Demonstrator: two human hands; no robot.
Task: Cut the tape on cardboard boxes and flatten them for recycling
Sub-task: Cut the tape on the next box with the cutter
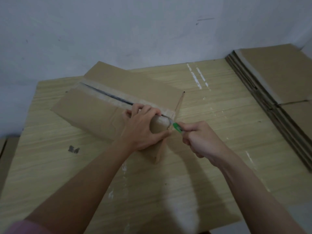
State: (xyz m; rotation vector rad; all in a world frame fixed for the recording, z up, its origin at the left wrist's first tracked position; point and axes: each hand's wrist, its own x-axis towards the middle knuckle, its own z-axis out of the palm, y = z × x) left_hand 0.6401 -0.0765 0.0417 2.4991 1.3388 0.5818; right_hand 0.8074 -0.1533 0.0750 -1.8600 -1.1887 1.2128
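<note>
One box (94,105), one cutter (177,128) – flattened boxes (270,85), maybe five.

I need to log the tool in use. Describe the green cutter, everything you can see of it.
The green cutter is a slim utility knife with a bright green body that looks like plastic. Only its front part shows; the rest is hidden in the right hand, which grips it. It points up and left, its tip at the near end of the cardboard box, at the taped seam. The blade itself is too blurred to make out.

Cardboard box (101,107), taped top seam slit open, lying on wood-grain counter (219,132). Left hand (143,129) grips its near end; right hand (202,141) holds green cutter (177,127) at that corner. Flattened boxes (278,98) stacked far right.
</note>
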